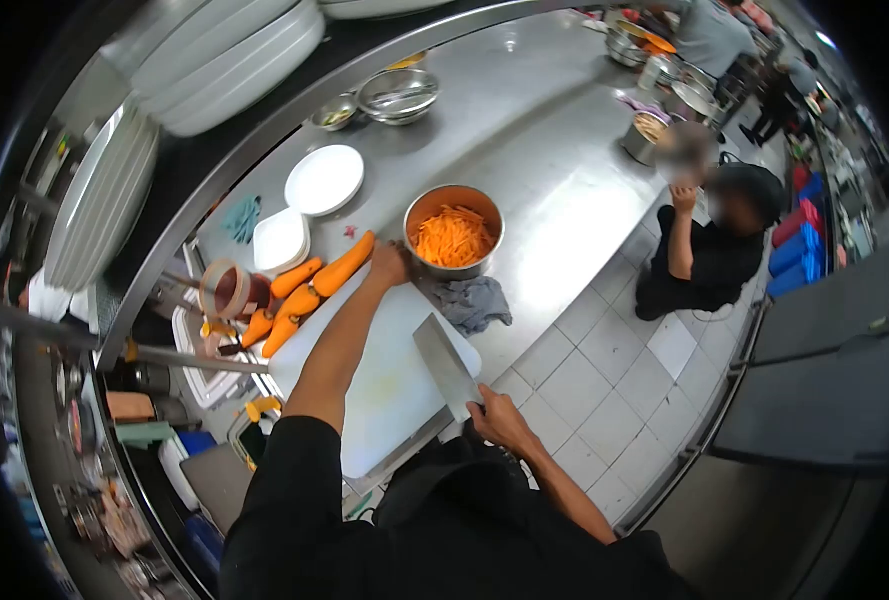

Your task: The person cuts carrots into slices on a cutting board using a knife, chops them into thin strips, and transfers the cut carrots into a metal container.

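Note:
My right hand (502,418) is closed around the handle of a cleaver (447,366), whose broad blade lies over the near right part of the white cutting board (390,370). My left hand (391,263) reaches past the board's far edge, between the tip of a peeled carrot (345,263) and a metal pot (455,270). Its fingers are mostly hidden, so I cannot tell whether they grip anything. Shredded carrot (453,237) fills the lower part of the pot. More whole carrots (290,320) lie along the board's left side.
A grey cloth (473,304) lies beside the pot. White plates (325,180), metal bowls (398,95) and a reddish tub (235,290) stand on the steel table. Stacked dishes (225,60) sit on the shelf above. A person in black (705,250) is at the right.

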A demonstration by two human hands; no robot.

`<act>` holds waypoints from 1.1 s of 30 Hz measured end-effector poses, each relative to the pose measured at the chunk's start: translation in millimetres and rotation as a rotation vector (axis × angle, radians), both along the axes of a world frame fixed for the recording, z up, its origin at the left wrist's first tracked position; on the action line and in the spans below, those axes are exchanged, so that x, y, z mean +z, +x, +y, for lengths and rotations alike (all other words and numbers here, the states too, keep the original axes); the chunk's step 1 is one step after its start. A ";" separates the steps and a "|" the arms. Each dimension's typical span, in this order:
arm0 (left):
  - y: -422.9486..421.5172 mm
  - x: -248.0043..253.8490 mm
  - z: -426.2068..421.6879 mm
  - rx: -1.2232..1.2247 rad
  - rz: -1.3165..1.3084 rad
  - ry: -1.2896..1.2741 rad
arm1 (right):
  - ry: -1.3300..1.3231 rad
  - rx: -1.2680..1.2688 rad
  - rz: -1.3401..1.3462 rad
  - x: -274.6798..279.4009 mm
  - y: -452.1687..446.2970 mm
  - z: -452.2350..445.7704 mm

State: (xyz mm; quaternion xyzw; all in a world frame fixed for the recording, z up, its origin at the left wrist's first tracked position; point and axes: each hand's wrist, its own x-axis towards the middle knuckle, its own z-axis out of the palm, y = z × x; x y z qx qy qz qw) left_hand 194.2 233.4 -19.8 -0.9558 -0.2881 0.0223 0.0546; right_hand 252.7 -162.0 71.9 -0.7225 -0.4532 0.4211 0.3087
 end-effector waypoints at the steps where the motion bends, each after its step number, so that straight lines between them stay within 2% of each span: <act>1: 1.4 3.2 0.2 0.022 0.081 -0.035 | 0.034 -0.014 -0.011 -6.3 -0.9 -1.1; 2: 2.3 5.7 -1.4 0.043 0.076 -0.037 | 0.033 0.008 -0.015 -12.6 -2.3 -2.0; 4: 0.5 14.2 -4.1 0.055 0.291 -0.049 | 0.083 -0.032 -0.025 -17.5 -5.8 -2.1; 5: -2.1 19.3 -2.8 0.070 0.288 -0.054 | 0.081 -0.017 -0.027 -20.3 -5.3 -1.6; 8: -8.3 33.2 2.1 0.326 -0.109 -0.009 | -0.027 -0.011 -0.044 -19.9 -4.6 -3.4; 9: -7.9 53.9 0.8 0.420 -0.278 0.030 | -0.002 -0.019 -0.060 -21.8 -3.9 -3.6; 11: -2.3 76.7 5.9 0.405 -0.774 -0.004 | 0.024 0.005 -0.072 -24.4 -5.6 -1.9; 13: 19.0 108.0 -4.9 0.212 -1.063 -0.088 | -0.049 -0.058 -0.009 -26.5 -7.3 -3.1; 15: 46.9 123.1 -28.9 0.207 -0.901 -0.103 | -0.005 -0.023 -0.057 -27.9 -8.5 -1.7; 17: 65.1 107.7 -54.0 0.195 -0.894 0.088 | 0.042 0.010 -0.108 -29.5 -9.7 -1.8; 19: 73.1 118.3 -84.2 0.289 -1.004 0.283 | 0.065 0.023 -0.152 -31.6 -6.6 2.5; 21: 66.1 133.1 -124.9 0.188 -1.104 -0.075 | 0.034 0.050 -0.161 -19.2 -8.3 6.6; 23: 58.7 100.0 -163.9 -0.069 -0.755 -0.207 | -0.009 0.062 -0.160 -16.2 -15.6 4.9; 25: 62.6 67.2 -188.0 -0.159 -0.295 -0.192 | -0.008 0.043 -0.215 -17.5 -24.3 2.5; 26: 65.1 48.9 -194.4 -0.147 -0.298 -0.195 | -0.011 0.054 -0.216 -20.8 -28.5 0.1; 28: 75.3 20.5 -195.4 -0.003 -0.258 0.131 | 0.111 0.105 -0.387 -29.5 -33.0 -0.4; 29: 84.2 11.7 -189.5 0.004 -0.263 0.134 | 0.115 0.111 -0.393 -32.5 -33.8 0.8; 31: 93.5 10.0 -180.7 0.019 -0.152 -0.124 | 0.109 0.138 -0.420 -32.8 -38.0 -0.7; 33: 90.5 14.2 -172.2 0.038 -0.188 -0.162 | 0.096 0.124 -0.408 -28.6 -39.9 -1.0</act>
